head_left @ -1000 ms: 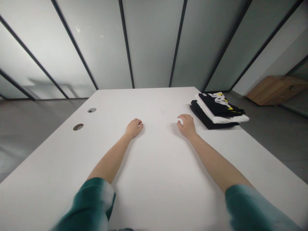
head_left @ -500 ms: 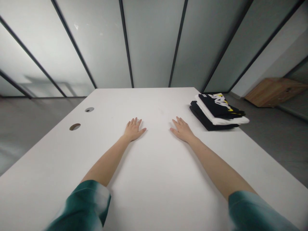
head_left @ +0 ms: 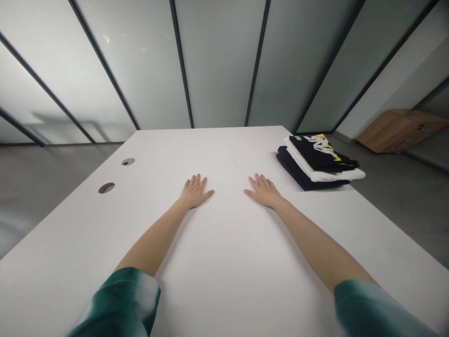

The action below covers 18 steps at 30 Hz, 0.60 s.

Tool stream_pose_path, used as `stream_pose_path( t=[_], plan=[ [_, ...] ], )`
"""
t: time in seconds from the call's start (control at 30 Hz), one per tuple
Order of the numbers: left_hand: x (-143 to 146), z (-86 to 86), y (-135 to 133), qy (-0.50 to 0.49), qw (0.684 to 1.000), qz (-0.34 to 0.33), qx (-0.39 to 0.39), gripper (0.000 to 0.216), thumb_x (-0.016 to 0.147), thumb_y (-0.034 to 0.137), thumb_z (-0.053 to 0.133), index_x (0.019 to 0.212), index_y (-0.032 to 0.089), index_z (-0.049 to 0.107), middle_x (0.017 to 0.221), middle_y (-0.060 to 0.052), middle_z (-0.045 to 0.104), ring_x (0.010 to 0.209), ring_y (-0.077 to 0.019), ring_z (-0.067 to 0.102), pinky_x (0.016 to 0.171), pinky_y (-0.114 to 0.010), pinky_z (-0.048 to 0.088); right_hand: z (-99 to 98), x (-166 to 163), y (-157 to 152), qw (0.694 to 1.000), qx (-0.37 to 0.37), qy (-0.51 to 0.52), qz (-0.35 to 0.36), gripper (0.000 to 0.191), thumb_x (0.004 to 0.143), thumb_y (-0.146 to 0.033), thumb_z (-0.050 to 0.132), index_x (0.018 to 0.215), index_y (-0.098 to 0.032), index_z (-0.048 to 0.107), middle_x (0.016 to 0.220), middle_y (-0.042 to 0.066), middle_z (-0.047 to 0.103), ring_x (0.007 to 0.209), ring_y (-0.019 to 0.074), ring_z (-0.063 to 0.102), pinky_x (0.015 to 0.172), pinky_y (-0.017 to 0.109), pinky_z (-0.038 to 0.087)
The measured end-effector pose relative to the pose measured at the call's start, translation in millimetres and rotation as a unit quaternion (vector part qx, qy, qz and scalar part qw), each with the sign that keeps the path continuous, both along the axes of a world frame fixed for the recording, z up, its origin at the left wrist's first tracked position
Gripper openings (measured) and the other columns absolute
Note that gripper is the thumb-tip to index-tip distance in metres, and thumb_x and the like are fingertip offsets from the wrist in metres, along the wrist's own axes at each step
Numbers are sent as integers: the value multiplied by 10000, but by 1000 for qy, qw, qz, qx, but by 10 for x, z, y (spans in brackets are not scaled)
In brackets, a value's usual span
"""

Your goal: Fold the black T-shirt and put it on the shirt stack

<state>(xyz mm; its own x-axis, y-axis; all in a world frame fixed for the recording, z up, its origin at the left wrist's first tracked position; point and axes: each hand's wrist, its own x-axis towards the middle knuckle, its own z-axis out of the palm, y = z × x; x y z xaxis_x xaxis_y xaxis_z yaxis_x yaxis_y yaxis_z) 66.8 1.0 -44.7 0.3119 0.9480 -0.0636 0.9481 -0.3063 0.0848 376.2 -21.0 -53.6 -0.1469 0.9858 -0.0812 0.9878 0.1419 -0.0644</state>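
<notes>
Palm down on the white table [head_left: 224, 262], my left hand [head_left: 194, 192] has its fingers spread and holds nothing. My right hand [head_left: 264, 191] lies flat a short way to its right, also with fingers apart and nothing in it. Beyond my right hand, near the table's right edge, sits a stack of folded clothes [head_left: 317, 161]. Its top piece is black with a white and yellow print, a white piece lies under it, and black cloth is at the bottom. Neither hand touches the stack.
Two round holes pierce the table at the left: a nearer one [head_left: 106, 188] and a farther one [head_left: 128, 161]. Frosted glass panels [head_left: 219, 65] with dark frames stand behind the table. A wooden cabinet [head_left: 400, 131] stands on the grey floor at the right.
My right hand has shifted very slightly left and its fingers look a little flatter. The view has tilted slightly. The clothes stay where they were.
</notes>
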Motion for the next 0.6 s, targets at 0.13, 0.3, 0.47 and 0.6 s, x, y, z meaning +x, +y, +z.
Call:
stream_pose_path(
  t=[0.13,0.3,0.47,0.6],
  plan=[
    [-12,-6,7,-12,1000,0,5,813,923,702,298,1556,193,289,1630,-142,199,1504,-338,151,1201,-492,158,-20,14,21,1000,-3,13,1,873,909,-740,170,1567,-176,275,1639,144,173,1500,352,154,1196,518,148],
    [-18,10,7,-12,1000,0,1,805,923,704,294,1556,206,290,1633,-132,191,1505,-331,154,1201,-486,158,-42,23,28,1000,7,8,5,873,906,-743,183,1567,-181,274,1638,140,182,1498,351,159,1195,520,145],
    [-14,13,2,-9,1000,1,-1,816,925,702,294,1558,188,283,1632,-146,186,1504,-333,153,1202,-482,156,24,-9,-10,1000,-2,6,-3,845,923,-712,200,1563,-166,283,1634,158,182,1499,344,163,1196,505,154],
    [-21,-20,10,-10,1000,-2,9,779,934,678,309,1552,203,302,1630,-136,201,1504,-331,159,1202,-488,163,40,-14,-22,1000,-2,3,-3,845,927,-705,198,1561,-154,283,1631,174,181,1498,347,166,1192,506,164]
  ],
)
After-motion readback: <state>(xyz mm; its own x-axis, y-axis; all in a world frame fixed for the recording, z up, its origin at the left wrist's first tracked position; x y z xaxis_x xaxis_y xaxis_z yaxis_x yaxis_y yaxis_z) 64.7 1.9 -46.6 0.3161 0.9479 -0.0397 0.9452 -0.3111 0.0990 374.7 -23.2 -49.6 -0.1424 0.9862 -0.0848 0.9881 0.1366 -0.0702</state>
